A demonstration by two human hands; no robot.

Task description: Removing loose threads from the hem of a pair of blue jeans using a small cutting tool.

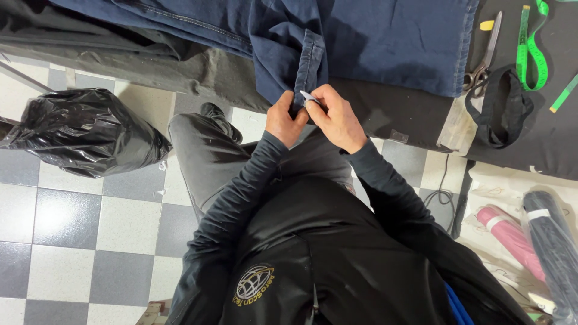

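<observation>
At centre top of the frame, a navy denim hem point(309, 66) hangs off the table edge point(415, 129), its long axis running vertically. Left hand point(285, 120) pinches its lower end from the left; right hand point(337, 117) pinches a small white tool point(308, 96) against it.

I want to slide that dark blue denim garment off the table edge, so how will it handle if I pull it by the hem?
The denim garment probably moves floppy rather than stiff: it drapes in folds over the table. It looks fairly heavy for cloth, given the thick stitched hem that the left hand and right hand pinch. Likely it drags, not slips.
</observation>
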